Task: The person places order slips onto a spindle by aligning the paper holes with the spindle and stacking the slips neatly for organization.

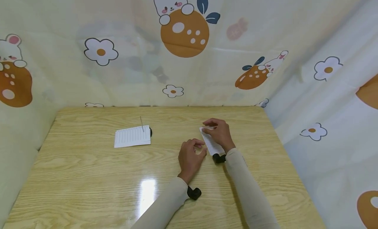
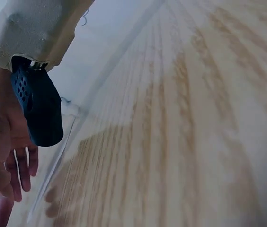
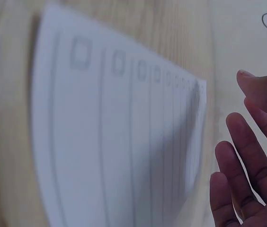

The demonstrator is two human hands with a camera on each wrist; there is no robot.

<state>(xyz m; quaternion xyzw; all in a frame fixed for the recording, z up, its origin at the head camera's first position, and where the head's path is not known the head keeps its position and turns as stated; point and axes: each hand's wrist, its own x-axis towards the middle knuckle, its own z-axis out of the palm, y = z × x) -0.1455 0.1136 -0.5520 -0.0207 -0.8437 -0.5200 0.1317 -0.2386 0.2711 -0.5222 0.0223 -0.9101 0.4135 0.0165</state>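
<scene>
A white lined sheet with a row of small square boxes (image 3: pixel 119 132) lies on the table's right half, under my right hand (image 1: pixel 219 135). In the head view the thumb is at the top left corner of this sheet (image 1: pixel 210 145), with a gap to the bent index finger. Loosely bent and apart, the fingers (image 3: pixel 240 146) show no paper between them in the right wrist view. My left hand (image 1: pixel 190 158) is just left of the sheet, thumb and fingers curved around nothing. Farther left, a thin metal spike (image 1: pixel 141 123) stands up from lined papers (image 1: pixel 132 137).
Behind the papers shows a black round edge (image 1: pixel 151 132). The wood-grain table (image 1: pixel 88 176) meets a patterned curtain (image 1: pixel 133 78) at the back and another curtain on the right. Each wrist carries a black camera mount (image 1: pixel 194 193).
</scene>
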